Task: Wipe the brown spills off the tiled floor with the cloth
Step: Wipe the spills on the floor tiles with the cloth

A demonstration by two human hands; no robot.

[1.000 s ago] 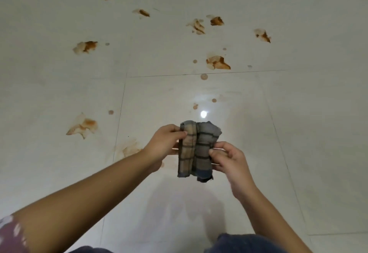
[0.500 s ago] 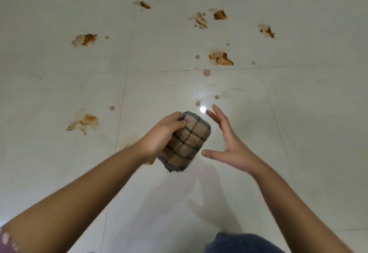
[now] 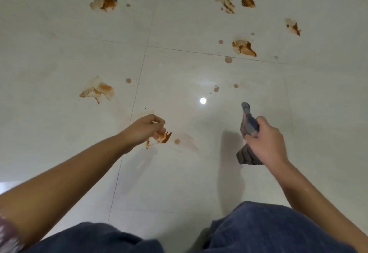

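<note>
Glossy pale floor tiles [image 3: 199,177], thin grout lines [image 3: 136,91], lamp glare [image 3: 203,100]

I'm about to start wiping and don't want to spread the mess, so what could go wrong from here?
The left hand is bare and right at the nearest brown spill; its fingers may pick up the stain and carry it elsewhere. The cloth is bunched in the right hand grip, off to the side; wiping with a wad could smear rather than lift. Small round drops lie scattered across the tiled floor and are easy to miss.
</note>
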